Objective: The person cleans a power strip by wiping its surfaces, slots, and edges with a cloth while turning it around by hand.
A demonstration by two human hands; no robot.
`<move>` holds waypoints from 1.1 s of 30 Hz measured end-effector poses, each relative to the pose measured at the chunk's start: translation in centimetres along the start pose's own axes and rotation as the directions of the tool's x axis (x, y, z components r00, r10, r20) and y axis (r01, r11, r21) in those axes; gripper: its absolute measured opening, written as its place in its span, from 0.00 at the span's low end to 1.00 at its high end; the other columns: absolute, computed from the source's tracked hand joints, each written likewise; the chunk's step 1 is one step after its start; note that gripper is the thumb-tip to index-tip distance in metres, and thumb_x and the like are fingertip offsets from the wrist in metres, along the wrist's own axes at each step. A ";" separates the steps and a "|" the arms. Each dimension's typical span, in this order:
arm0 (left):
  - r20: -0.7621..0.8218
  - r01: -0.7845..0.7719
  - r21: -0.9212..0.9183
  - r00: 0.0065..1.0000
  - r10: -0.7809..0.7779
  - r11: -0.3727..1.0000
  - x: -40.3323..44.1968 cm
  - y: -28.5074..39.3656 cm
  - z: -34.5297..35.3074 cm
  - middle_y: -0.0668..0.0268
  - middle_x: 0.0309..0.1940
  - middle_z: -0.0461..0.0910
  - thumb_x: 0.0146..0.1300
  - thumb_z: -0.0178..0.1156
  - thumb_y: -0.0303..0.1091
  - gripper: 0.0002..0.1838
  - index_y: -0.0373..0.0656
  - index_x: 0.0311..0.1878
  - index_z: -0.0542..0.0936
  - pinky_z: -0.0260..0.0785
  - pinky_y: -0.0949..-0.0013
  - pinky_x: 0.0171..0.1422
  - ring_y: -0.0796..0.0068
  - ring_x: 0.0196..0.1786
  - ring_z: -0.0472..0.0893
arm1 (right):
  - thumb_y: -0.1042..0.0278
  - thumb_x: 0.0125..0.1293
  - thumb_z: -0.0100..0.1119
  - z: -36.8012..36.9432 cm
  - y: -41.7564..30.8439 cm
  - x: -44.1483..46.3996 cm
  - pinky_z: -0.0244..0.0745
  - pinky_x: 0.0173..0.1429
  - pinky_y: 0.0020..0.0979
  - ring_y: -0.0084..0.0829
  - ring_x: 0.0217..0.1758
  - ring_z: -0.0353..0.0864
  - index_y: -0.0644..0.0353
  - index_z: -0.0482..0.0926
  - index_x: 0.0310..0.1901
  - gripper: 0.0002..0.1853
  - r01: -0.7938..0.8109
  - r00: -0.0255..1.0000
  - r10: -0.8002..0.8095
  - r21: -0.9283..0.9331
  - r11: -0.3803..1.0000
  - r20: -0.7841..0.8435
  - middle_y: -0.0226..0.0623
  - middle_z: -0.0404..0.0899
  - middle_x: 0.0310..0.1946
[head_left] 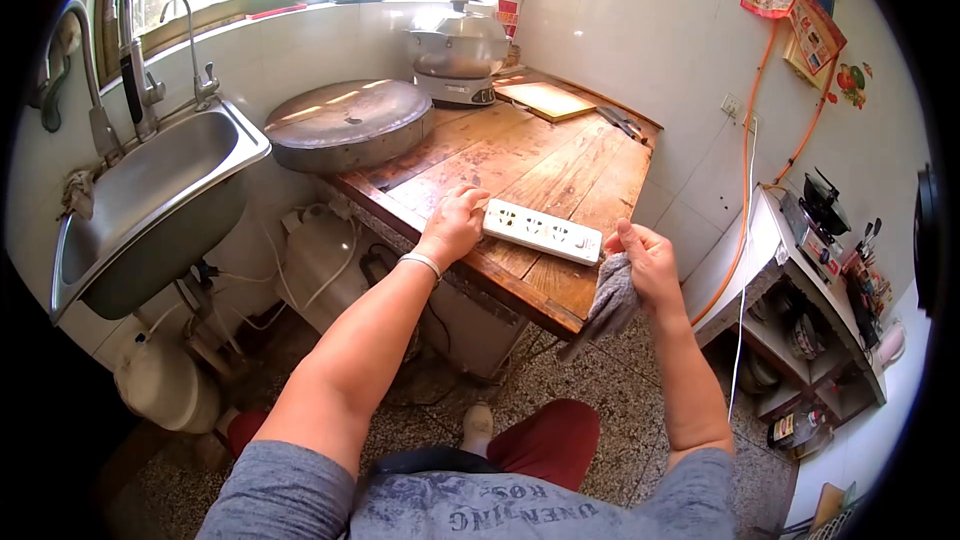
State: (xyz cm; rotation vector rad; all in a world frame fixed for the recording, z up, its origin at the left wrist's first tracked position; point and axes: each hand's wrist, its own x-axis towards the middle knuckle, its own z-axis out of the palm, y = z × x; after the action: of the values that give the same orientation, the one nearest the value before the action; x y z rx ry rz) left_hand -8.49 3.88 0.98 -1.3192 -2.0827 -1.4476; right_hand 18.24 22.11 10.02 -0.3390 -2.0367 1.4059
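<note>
A white power strip [541, 231] with several sockets lies over the front part of the wooden table [560, 165]. At its left end is my left hand [456, 226], fingers closed round that end. My right hand [643, 262] is beside the strip's right end, its fingers closed on a grey cloth [613, 297] that hangs down past the table's corner. The parts of the cloth inside the fist are hidden.
Left of the table is a steel sink [165, 200] with taps. A round lidded pan [350, 122], a steel pot on an electric base [458, 55], a board [545, 98] and knives [622, 123] stand or lie farther back. Shelves [800, 340] are at the right.
</note>
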 end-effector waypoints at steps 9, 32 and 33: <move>-0.188 0.171 -0.332 0.952 -0.243 0.928 -3.2 2.6 -2.5 0.61 0.51 0.85 0.74 0.58 0.25 0.17 0.37 0.64 0.81 0.72 0.70 0.66 0.74 0.57 0.81 | 0.44 0.81 0.57 6.4 -3.1 -3.4 0.74 0.38 0.23 0.19 0.31 0.78 0.64 0.84 0.38 0.26 -0.073 0.983 0.018 0.298 0.952 0.184 0.31 0.82 0.30; -0.057 0.883 -0.036 0.466 -0.883 0.468 -49.3 -6.8 -5.6 0.45 0.41 0.86 0.53 0.71 0.43 0.19 0.38 0.41 0.85 0.78 0.48 0.52 0.46 0.49 0.87 | 0.81 0.49 0.74 30.8 23.6 -19.4 0.79 0.53 0.40 0.46 0.47 0.82 0.64 0.83 0.49 0.23 0.487 0.387 -0.209 -0.007 0.873 0.898 0.44 0.78 0.41; -0.078 0.895 -0.064 0.436 -0.897 0.441 -49.7 -6.8 -4.9 0.45 0.41 0.86 0.53 0.71 0.43 0.19 0.38 0.41 0.85 0.78 0.48 0.52 0.46 0.49 0.87 | 0.83 0.46 0.73 31.3 23.3 -19.7 0.78 0.52 0.43 0.50 0.46 0.80 0.64 0.81 0.46 0.22 0.526 0.362 -0.192 -0.030 0.850 0.912 0.46 0.77 0.41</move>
State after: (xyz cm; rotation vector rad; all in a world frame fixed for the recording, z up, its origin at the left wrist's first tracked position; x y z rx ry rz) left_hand 11.77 -26.53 -33.67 0.0621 -2.8547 -1.7847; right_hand 10.47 -2.56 -25.24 0.9522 -2.9332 0.9861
